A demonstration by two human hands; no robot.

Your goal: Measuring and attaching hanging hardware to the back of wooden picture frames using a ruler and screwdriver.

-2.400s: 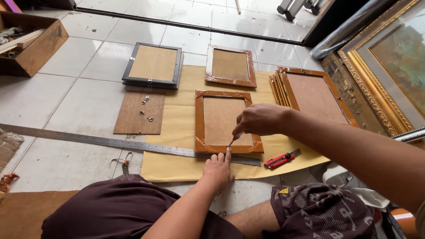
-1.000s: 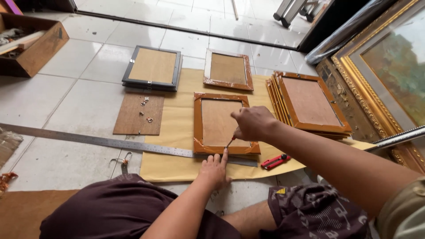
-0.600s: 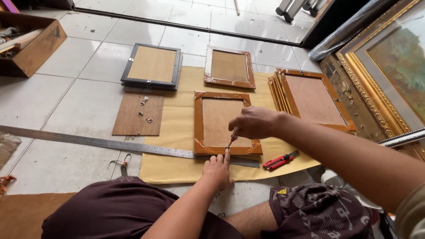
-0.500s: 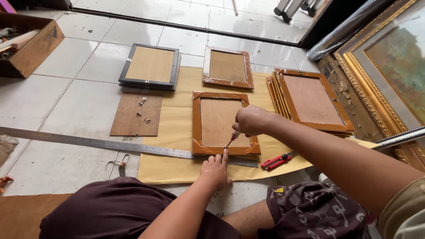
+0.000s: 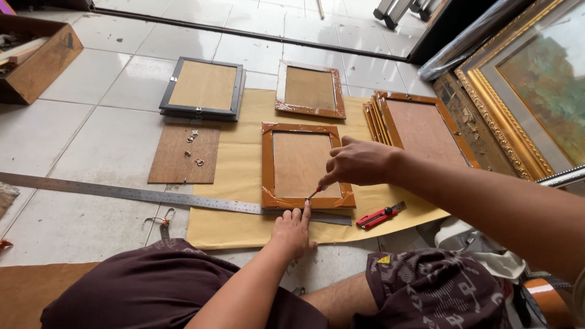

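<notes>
Head view: right hand (image 5: 359, 161) gripping screwdriver (image 5: 315, 193), left hand (image 5: 294, 229) flat at frame (image 5: 301, 163) edge.

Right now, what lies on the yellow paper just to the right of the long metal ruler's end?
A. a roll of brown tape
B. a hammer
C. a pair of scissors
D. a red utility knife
D: a red utility knife lies on the yellow paper, just past the right end of the metal ruler.
</notes>
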